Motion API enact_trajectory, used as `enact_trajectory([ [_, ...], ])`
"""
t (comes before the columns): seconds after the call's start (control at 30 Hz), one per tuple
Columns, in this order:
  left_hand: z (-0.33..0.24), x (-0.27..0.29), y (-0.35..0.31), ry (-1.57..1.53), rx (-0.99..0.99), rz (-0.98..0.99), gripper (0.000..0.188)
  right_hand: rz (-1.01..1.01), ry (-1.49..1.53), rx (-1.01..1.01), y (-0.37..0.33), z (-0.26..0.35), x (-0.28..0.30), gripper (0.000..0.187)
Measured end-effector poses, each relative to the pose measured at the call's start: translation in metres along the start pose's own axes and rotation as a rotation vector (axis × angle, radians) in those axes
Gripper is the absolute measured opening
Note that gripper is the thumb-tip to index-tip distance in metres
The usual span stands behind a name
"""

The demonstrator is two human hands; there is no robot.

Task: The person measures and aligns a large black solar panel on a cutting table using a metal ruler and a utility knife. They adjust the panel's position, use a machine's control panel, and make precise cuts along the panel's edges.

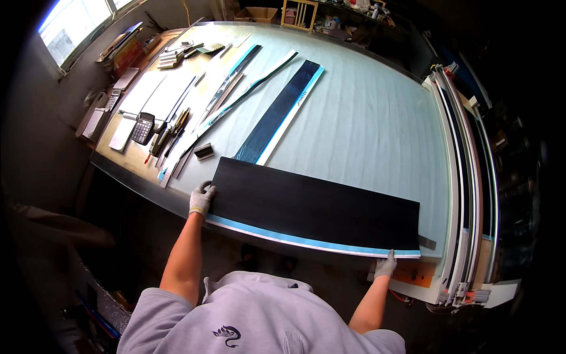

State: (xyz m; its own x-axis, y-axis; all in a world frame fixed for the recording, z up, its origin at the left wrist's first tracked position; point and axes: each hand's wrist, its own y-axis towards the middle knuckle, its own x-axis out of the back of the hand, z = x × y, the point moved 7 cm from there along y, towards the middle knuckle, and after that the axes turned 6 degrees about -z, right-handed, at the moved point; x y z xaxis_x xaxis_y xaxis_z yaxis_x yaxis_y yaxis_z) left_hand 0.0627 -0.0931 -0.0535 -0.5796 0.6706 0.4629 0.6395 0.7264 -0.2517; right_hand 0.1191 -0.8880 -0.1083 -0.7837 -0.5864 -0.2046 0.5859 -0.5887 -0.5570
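Note:
A long black sheet (315, 203) with a light-blue and white strip (283, 234) along its front edge lies across the near side of the table. Wearing a pale knit glove, my left hand (202, 198) closes on the sheet's left end near the front corner. My right hand (385, 265), also gloved, grips the blue-and-white edge close to the right corner; its fingers under the sheet are hidden. Behind the sheet, a narrower dark strip (283, 112) with a blue and white border runs away toward the back. A small dark metal block (204, 151) stands near the sheet's far left corner.
The large pale table (377, 130) has long metal rails (457, 177) along its right side. At the left are a black calculator (142, 128), hand tools, papers and several thin strips. A long narrow strip (247, 91) lies diagonally. Boxes and a wooden frame (299, 14) stand beyond.

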Motion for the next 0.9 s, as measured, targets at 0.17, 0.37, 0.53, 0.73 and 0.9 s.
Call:
enact_trajectory([
  [0.17,-0.022,-0.002,-0.018,-0.327,0.322,0.453,0.05,0.116,0.065,0.012,-0.011,-0.006,-0.006,0.06],
  [0.37,-0.005,-0.001,-0.042,-0.393,0.621,0.685,0.042,0.38,-0.046,-0.247,-0.083,-0.066,-0.05,0.053],
  [0.53,-0.073,-0.019,-0.082,-0.611,0.431,0.914,0.047,0.295,-0.041,-0.152,-0.122,-0.071,-0.074,0.038],
  [0.73,-0.096,0.021,-0.109,-0.55,0.308,1.025,0.042,0.308,0.024,0.095,-0.149,-0.047,-0.091,0.041],
  [0.9,-0.073,0.078,-0.102,-0.724,0.379,0.965,0.047,0.415,0.087,0.161,-0.208,-0.022,-0.15,0.049],
])
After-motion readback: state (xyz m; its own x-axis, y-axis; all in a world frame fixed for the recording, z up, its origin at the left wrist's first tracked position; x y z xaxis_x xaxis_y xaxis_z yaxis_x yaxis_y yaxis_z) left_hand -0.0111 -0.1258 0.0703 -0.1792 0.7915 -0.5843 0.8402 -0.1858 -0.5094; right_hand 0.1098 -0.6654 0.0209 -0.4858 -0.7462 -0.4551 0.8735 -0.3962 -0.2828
